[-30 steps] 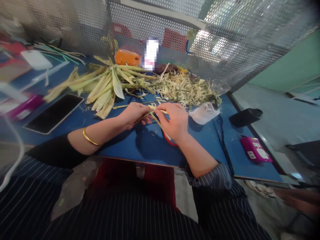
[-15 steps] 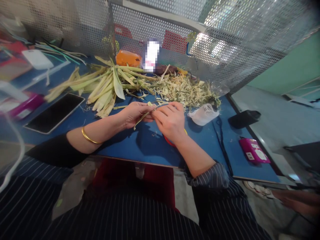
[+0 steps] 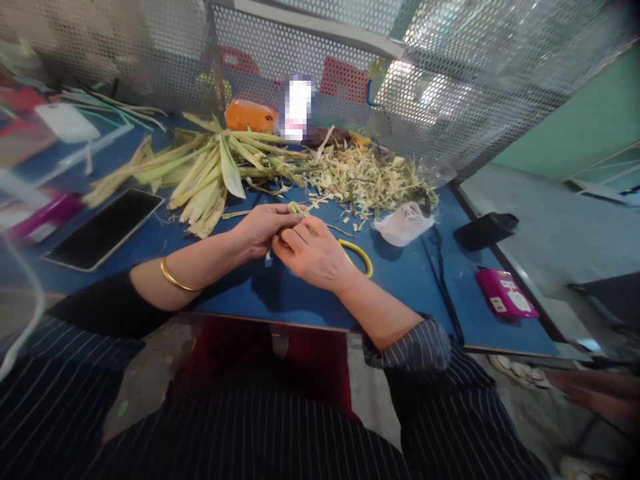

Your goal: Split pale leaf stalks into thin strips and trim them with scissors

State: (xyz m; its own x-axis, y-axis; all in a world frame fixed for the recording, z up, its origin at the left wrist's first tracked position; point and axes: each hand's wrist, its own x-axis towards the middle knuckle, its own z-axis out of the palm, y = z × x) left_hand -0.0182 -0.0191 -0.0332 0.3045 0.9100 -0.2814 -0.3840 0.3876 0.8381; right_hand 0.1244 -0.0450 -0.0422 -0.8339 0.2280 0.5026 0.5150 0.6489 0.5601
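My left hand (image 3: 263,230) is closed on a small pale green plant strip (image 3: 296,208), whose curled end shows above the fingertips. Pressed against it from the right, my right hand (image 3: 315,253) has its fingers curled round the lower part of the same strip; that part is mostly hidden. Beyond my hands lies a bundle of long dried husk leaves (image 3: 205,173). A heap of pale plant shreds (image 3: 365,177) is to its right. Just right of my right hand, a yellow scissor handle (image 3: 361,257) rests on the blue table (image 3: 310,310).
A dark phone (image 3: 105,230) lies at the left. White string (image 3: 404,224), a black strap (image 3: 443,287), a black cylinder (image 3: 485,231) and a magenta packet (image 3: 506,293) are at the right. A perforated metal screen (image 3: 310,50) stands behind, with an orange packet (image 3: 250,117) near it.
My right hand has moved left and turned in towards my left hand, uncovering the yellow handle. The strip's lower end is now mostly behind the fingers. The view has shifted slightly.
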